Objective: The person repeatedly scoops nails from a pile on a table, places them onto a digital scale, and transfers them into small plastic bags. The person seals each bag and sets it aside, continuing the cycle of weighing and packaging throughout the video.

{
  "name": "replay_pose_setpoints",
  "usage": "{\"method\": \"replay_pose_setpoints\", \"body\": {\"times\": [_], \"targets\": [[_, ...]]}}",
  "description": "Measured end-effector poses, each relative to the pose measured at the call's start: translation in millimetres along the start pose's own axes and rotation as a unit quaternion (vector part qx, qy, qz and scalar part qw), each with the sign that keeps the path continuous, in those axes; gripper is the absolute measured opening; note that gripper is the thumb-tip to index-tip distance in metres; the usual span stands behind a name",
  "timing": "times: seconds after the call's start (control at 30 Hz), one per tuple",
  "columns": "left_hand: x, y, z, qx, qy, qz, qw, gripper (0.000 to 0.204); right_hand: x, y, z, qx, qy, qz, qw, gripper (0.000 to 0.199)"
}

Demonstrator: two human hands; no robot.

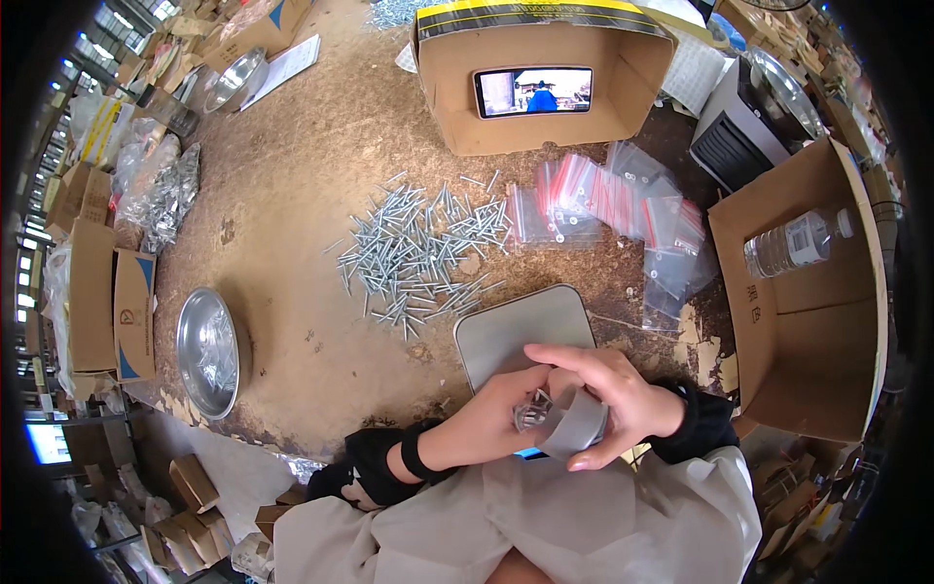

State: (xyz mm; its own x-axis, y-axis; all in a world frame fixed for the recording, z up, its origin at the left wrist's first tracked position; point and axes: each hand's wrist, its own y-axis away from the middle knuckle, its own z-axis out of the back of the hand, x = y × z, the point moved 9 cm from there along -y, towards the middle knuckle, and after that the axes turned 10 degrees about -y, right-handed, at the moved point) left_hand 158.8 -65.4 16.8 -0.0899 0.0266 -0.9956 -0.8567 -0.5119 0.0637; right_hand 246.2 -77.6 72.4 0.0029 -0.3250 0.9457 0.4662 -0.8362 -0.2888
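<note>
Close to my body, both hands meet over the near edge of a square metal plate point(520, 326), like the top of a small scale; a bit of blue shows under them. My right hand point(632, 394) is closed round a grey cup-like piece point(576, 428), tilted toward the left hand. Curled fingers of my left hand point(506, 404) hold a small bunch of shiny screws point(531, 411), partly hidden, beside the cup's rim. Beyond the plate lies a loose pile of silver screws point(418, 248). Clear zip bags point(623, 200) with red strips and small white pieces overlap right of the pile.
A cardboard box point(623, 97) at the back holds a phone point(533, 92) playing video. At right, an open carton point(803, 341) contains a plastic bottle point(793, 243). A steel bowl point(209, 355) stands at the left edge, near cartons point(97, 302) and plastic wrapping point(165, 190).
</note>
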Motion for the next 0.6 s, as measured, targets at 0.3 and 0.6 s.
{"method": "replay_pose_setpoints", "body": {"times": [0.3,0.6], "targets": [[11.5,5.3,4.7,0.012,0.136,0.011,0.991,0.026,1.0,-0.8,36.7,-0.102,0.173,0.011,0.980,0.085],[4.4,4.6,16.2,-0.034,0.176,-0.051,0.982,0.034,-12.3,-6.1,20.5,-0.043,0.324,-0.051,0.944,0.077]]}}
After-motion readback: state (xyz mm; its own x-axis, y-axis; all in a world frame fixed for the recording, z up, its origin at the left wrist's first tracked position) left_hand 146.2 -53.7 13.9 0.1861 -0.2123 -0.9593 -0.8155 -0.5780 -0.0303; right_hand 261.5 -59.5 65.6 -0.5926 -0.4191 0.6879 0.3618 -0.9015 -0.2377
